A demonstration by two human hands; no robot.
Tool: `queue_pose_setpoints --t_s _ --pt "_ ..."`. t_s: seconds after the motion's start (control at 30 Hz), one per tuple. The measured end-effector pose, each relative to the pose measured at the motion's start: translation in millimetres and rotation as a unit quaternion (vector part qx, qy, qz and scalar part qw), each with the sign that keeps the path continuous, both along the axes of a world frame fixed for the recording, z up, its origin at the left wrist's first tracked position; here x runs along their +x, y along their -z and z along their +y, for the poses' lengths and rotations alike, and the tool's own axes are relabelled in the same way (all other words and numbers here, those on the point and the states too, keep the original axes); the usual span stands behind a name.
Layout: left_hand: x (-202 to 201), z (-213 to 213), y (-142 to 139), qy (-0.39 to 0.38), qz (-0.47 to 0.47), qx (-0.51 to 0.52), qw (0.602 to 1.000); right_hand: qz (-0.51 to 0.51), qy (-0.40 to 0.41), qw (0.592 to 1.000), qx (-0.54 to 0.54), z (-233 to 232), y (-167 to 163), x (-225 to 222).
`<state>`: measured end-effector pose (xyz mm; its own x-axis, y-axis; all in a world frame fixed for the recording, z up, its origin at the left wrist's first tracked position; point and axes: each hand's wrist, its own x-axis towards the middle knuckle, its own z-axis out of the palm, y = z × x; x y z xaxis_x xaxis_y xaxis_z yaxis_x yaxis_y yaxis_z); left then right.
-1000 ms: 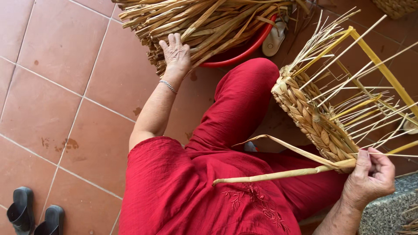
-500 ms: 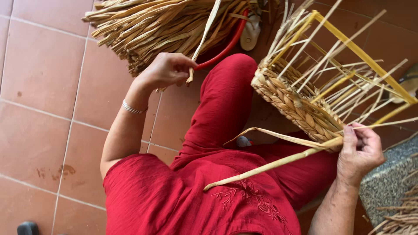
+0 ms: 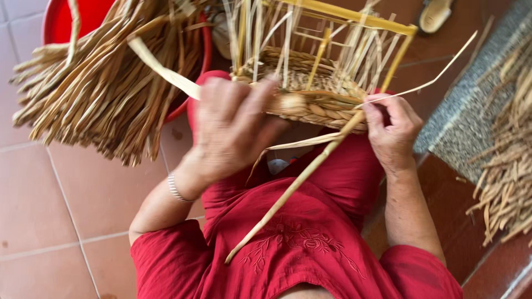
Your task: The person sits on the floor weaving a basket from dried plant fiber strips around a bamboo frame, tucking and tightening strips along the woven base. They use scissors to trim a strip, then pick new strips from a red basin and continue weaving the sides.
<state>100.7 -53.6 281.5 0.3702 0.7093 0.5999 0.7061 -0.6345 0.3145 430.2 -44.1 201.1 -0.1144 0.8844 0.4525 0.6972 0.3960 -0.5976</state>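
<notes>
Both hands (image 3: 233,127) closed on straw strands (image 3: 166,72)

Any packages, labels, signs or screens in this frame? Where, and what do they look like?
None in view: no package, label, sign or screen.
What is there: a half-woven basket on a yellow frame at top centre, a bundle of tan straw in a red tub at top left, and loose straw at right.
The left hand holds a flat strip; the right hand pinches a thin strand.
</notes>
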Motion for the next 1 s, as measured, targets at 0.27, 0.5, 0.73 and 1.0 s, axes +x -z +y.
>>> queue_pose_setpoints --t_s 0.27,0.5,0.73,1.0 --pt "122 37 83 0.084 -0.034 -0.094 0.991 -0.029 -0.023 0.999 0.038 -16 -5 4" --pt "143 34 105 0.082 -0.057 -0.1 0.99 -0.035 -0.029 0.997 0.061 -18 7 14" --pt "138 35 106 0.119 0.004 -0.083 0.989 -0.021 -0.011 1.0 0.001 5 16 17" --pt "88 12 86 0.187 0.106 -0.016 0.977 -0.109 -0.001 0.993 0.045 27 19 5"
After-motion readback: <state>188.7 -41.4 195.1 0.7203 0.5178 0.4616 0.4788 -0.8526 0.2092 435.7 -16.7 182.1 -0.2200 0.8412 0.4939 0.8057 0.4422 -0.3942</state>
